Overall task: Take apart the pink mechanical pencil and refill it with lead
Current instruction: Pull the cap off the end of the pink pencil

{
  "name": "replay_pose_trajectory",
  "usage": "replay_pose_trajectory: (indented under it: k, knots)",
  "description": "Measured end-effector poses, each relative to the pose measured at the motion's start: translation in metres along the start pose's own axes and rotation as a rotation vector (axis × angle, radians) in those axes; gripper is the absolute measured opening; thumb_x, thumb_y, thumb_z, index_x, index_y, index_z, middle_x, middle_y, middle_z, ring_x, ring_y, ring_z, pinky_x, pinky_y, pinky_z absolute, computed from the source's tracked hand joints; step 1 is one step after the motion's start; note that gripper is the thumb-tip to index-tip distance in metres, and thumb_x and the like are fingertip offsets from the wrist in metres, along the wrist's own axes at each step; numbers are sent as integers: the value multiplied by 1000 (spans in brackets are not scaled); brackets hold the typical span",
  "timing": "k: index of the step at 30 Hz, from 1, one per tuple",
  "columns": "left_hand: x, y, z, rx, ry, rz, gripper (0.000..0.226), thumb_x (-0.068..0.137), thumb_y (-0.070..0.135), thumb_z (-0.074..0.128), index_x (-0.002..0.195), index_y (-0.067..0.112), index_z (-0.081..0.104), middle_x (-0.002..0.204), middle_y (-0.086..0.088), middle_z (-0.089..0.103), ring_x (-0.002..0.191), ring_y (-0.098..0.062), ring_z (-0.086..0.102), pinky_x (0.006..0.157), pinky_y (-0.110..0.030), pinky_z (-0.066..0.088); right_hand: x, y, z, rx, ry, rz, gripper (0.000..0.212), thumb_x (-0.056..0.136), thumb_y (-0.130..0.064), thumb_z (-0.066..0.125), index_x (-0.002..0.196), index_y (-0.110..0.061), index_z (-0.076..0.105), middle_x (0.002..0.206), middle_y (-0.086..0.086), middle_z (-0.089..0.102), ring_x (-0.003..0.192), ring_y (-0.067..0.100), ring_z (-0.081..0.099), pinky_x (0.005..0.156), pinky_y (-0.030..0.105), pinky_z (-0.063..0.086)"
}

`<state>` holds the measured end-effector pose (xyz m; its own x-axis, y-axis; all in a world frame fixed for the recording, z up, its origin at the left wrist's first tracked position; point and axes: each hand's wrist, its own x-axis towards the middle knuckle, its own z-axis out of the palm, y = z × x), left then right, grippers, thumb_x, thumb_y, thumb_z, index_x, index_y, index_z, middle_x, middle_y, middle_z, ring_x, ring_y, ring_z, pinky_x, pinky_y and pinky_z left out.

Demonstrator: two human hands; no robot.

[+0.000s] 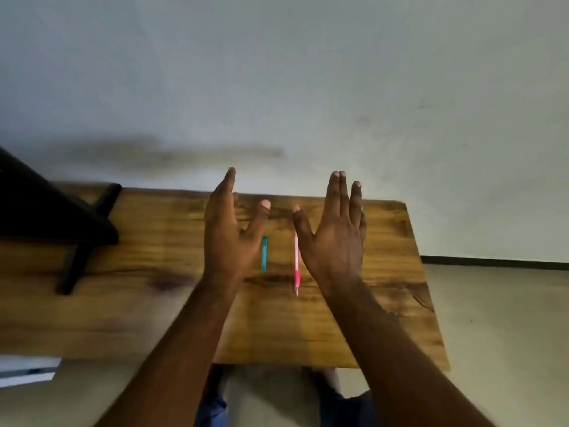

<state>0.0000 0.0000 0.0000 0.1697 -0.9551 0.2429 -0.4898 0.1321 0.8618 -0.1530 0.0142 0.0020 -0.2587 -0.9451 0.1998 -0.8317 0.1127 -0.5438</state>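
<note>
Wooden table (385,303), pale wall (308,72), beige floor (508,334), dim light

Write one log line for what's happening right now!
left hand open, empty | right hand open, empty | pink pencil, teal lead case untouched on table

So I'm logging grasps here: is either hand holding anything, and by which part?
Nothing is held. The left hand and right hand hover open above the pink mechanical pencil and teal lead case.

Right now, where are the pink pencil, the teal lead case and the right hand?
pink pencil (296,260), head view, middle of its barrel.
teal lead case (264,254), head view, centre of the case.
right hand (334,238), head view, back of the hand.
</note>
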Motion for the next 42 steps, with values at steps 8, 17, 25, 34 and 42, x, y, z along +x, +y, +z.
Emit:
replay_pose_trajectory:
  k: [8, 17, 25, 34, 42]
  knots:
    - [-7, -59, 16, 110, -109, -152, 48, 93, 38, 65, 140, 31, 55, 127, 14, 60, 99, 2, 57, 69, -10, 43, -8, 30, 46, 24, -117, 198, 61, 96, -46, 67, 150, -22, 49, 141, 5, 62, 116, 25, 66, 89, 40, 58]
    - [9, -62, 27, 200, -231, -198, 36, 90, 33, 74, 125, 26, 68, 109, 13, 67, 85, -3, 59, 67, -18, 47, 12, 36, 52, -57, -396, 284, 39, 88, -33, 79, 123, -21, 66, 104, -2, 72, 94, 19, 67, 73, 30, 48]
    - [1, -53, 32, 175, -260, -194, 31, 90, 33, 74, 120, 28, 70, 100, 17, 68, 80, 2, 60, 65, -14, 43, 10, 34, 64, 12, -363, 309, 32, 82, -29, 83, 107, -28, 62, 91, -8, 70, 78, 13, 69, 67, 35, 61]
    - [4, -46, 33, -6, -396, -233, 33, 87, 51, 67, 111, 29, 74, 95, 14, 74, 90, 3, 68, 78, -24, 58, 21, 37, 60, 587, -387, 387, 22, 80, -27, 87, 91, -21, 68, 77, 1, 74, 67, 16, 75, 59, 36, 63]
    - [6, -51, 30, -105, -468, -286, 23, 74, 25, 86, 95, 27, 75, 80, 9, 78, 73, -5, 76, 74, -40, 65, 31, 36, 54, 984, -505, 464, 25, 87, -21, 82, 107, -12, 71, 88, 11, 79, 67, 20, 74, 65, 35, 62]
